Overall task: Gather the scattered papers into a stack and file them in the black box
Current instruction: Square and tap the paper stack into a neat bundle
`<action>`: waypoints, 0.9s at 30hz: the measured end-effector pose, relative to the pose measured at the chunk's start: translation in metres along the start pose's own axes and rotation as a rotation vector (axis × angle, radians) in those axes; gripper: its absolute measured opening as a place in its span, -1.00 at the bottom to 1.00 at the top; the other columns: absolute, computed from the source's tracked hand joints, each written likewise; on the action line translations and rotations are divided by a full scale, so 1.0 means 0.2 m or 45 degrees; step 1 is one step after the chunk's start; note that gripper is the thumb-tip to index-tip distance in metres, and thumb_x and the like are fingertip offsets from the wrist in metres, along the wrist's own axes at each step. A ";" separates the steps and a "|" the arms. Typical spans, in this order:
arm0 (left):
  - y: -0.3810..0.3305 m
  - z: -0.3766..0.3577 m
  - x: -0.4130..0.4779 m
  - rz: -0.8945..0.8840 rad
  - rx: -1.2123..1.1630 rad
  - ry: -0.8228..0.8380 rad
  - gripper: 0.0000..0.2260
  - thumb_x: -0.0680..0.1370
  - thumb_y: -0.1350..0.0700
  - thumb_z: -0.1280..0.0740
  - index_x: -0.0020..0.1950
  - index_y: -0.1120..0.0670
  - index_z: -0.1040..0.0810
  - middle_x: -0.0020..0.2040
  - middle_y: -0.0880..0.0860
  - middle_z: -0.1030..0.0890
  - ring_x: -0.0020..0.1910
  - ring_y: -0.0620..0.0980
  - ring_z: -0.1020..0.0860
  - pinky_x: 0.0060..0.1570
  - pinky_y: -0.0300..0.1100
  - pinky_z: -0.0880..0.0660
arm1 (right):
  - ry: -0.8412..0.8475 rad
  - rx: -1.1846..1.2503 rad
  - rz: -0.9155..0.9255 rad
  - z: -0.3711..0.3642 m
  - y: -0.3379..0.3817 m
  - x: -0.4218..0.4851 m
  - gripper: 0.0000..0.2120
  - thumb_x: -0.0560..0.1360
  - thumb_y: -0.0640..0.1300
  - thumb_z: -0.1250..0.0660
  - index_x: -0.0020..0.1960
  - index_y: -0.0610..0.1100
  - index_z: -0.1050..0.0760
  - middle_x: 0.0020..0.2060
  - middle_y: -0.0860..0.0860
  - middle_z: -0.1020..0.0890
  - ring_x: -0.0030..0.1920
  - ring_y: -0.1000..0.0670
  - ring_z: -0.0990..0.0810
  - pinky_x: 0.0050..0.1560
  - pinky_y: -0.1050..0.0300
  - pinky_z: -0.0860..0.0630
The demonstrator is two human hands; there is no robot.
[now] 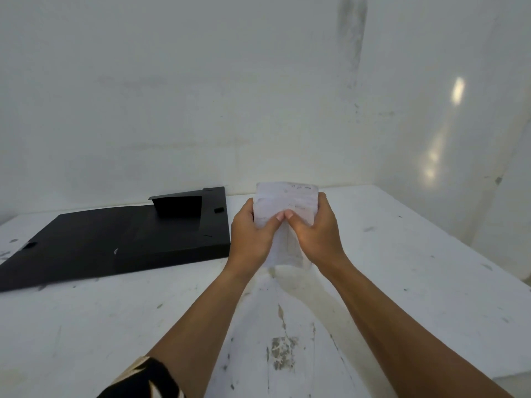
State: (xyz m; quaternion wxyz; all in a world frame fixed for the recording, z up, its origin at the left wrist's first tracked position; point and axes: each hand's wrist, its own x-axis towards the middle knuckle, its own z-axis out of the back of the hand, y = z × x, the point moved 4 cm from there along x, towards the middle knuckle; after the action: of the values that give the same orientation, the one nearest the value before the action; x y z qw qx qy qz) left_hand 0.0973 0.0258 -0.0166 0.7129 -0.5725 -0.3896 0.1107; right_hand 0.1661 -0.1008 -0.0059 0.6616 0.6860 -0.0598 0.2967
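Between the left hand (250,236) and right hand (315,231), both clamped on the paper stack (286,208), edges want squaring before sliding left into the black box (120,239).

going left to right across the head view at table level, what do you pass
black box lying opened flat on the white table → left hand → stack of papers held upright between both hands → right hand

Left grip (249,234), right grip (316,231) clenched, thumbs touching.
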 end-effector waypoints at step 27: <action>-0.02 -0.07 0.05 0.195 -0.205 -0.051 -0.73 0.63 -0.13 -0.23 -0.05 0.05 -0.55 -0.09 0.03 -0.65 -0.05 0.05 -0.64 -0.03 -0.06 -0.59 | 0.009 0.019 -0.115 0.00 -0.05 0.02 -0.81 0.59 0.03 -0.29 0.04 -0.10 -0.47 -0.14 0.11 -0.62 -0.16 0.18 -0.60 -0.14 0.27 -0.53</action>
State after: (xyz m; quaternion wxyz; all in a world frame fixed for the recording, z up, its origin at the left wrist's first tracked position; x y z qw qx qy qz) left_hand 0.1116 0.0209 -0.0095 0.6462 -0.6536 -0.3665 0.1445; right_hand 0.1737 -0.0980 -0.0119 0.6693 0.6920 -0.0240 0.2695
